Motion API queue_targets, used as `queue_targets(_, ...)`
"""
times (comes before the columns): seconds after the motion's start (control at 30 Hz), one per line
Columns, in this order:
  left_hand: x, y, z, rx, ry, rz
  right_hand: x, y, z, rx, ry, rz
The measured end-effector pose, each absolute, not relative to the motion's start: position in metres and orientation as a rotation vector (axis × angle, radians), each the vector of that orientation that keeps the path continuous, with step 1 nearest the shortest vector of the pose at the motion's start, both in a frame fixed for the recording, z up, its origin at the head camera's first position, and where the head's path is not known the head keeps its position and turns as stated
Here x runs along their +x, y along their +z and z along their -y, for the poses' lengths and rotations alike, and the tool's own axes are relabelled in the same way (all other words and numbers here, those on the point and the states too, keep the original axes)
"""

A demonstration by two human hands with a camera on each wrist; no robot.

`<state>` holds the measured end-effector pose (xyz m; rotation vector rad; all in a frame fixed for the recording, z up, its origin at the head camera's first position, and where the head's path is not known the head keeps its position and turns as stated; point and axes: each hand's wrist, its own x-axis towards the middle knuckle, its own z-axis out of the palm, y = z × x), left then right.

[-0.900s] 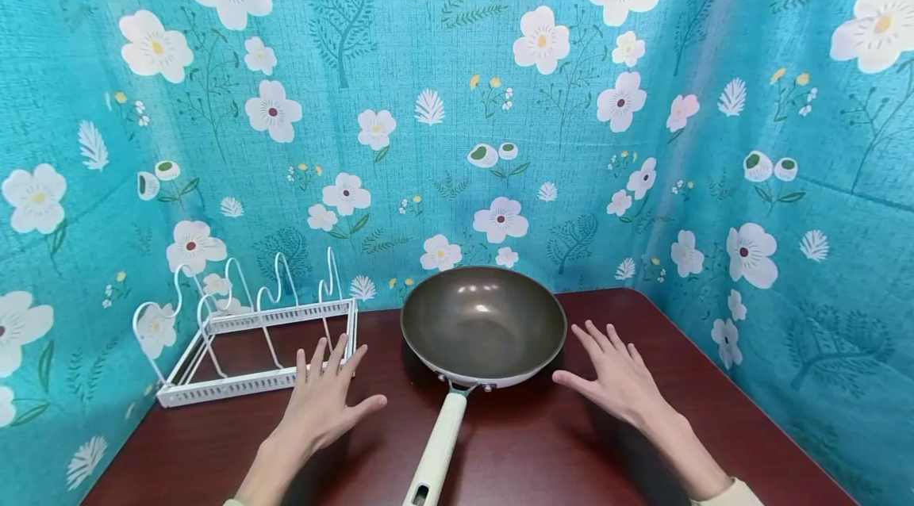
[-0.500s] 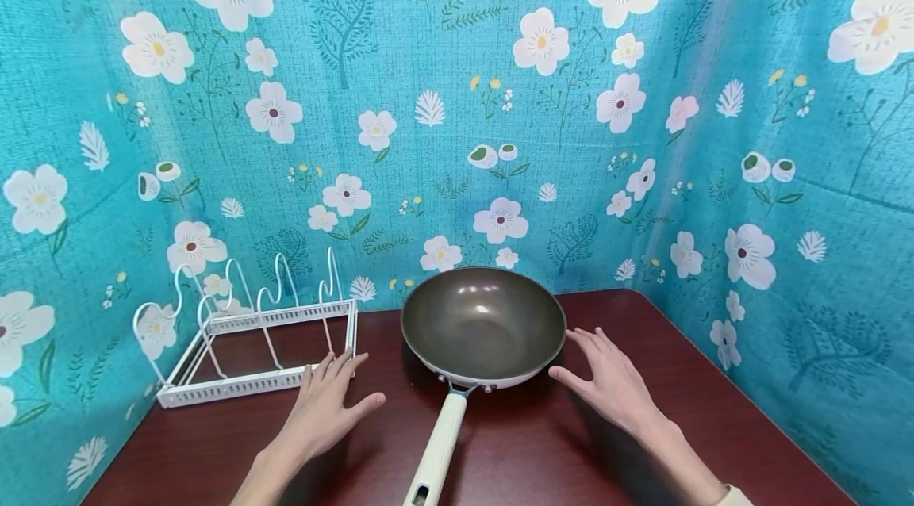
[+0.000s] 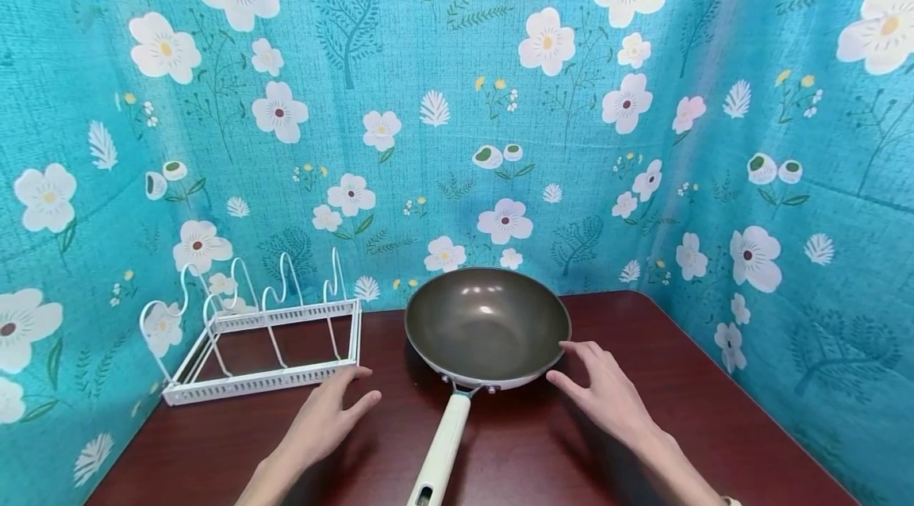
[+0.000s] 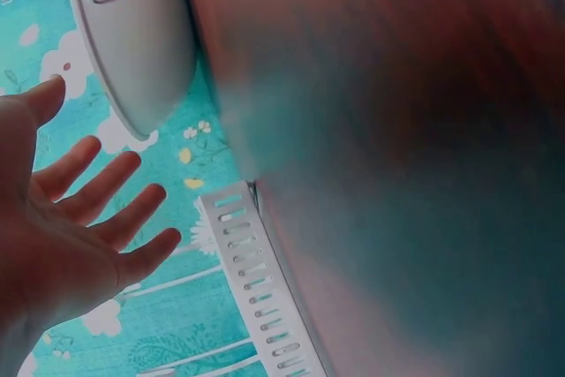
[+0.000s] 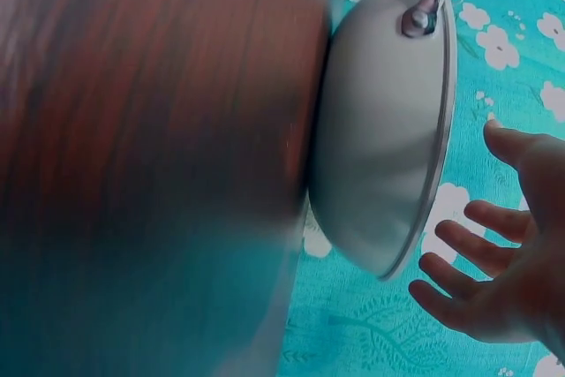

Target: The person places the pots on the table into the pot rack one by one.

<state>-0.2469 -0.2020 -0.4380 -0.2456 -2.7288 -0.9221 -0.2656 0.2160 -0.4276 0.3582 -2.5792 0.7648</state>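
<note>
A frying pan [image 3: 485, 323] with a dark inside and a pale outer wall sits on the table, its cream handle [image 3: 443, 442] pointing toward me. Left of the handle, my left hand [image 3: 321, 420] hovers with loosely bent fingers, near the front right corner of a white rack [image 3: 250, 385]. My right hand [image 3: 601, 391] is at the pan's right side, fingertips close to its rim. Both hands hold nothing. In the right wrist view, slightly curved fingers [image 5: 468, 245] face the pan's pale side [image 5: 380, 121]. The left wrist view shows the fingers [image 4: 97, 192] spread, below the pan [image 4: 146, 50].
Several curved white wire dividers [image 3: 274, 292] rise from the rack. The dark red-brown table [image 3: 528, 450] ends at a blue floral curtain [image 3: 428, 165] on the back and both sides.
Both hands have sunk lower and drawn slightly back toward me, their fingers less spread and more bent. The pan and rack keep their places; the head view has shifted slightly.
</note>
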Motion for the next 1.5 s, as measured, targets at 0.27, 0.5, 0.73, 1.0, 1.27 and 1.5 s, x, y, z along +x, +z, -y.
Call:
queue_targets(0.27,-0.242,-0.439,0.196,-0.214,-1.26,2.711,-0.26,-0.423,-0.196,0.331,1.004,2.666)
queue_targets(0.5,-0.236,-0.437,0.187,-0.333,-1.434,2.703,-0.254,-0.423,-0.181,0.384,1.216,2.746)
queue_targets(0.73,-0.228,-0.434,0.177,-0.42,-1.554,2.645,-0.251,-0.427,-0.169,0.573,1.461,2.77)
queue_targets(1.0,-0.22,-0.431,0.167,-0.458,-1.704,2.626,-0.245,-0.433,-0.151,0.689,1.686,2.733)
queue_targets(1.27,-0.213,-0.432,0.161,-0.482,-1.83,2.596,-0.24,-0.435,-0.135,0.733,1.907,2.703)
queue_targets(1.5,-0.208,-0.436,0.157,-0.593,-2.033,2.545,-0.236,-0.435,-0.127,0.74,2.051,2.733)
